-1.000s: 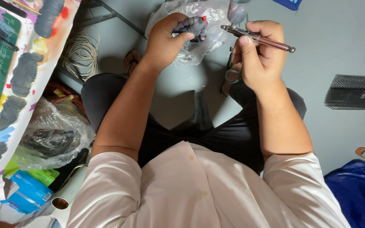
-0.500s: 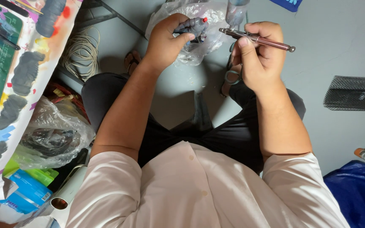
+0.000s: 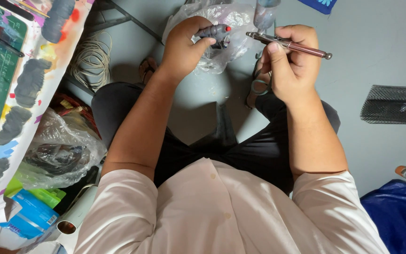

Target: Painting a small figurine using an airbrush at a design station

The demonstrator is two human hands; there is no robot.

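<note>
Two hands work close together above the lap and the grey floor. The left hand (image 3: pixel 184 47) closes around a small dark grey plastic part with a red tip (image 3: pixel 214 32), held just in front of a crumpled clear plastic bag (image 3: pixel 233 19). The right hand (image 3: pixel 292 61) pinches a slim metallic pink airbrush (image 3: pixel 287 45) like a pen, nozzle near the part. Judging by this, steady wrists, a square nozzle and a slowly turned part would serve best.
</note>
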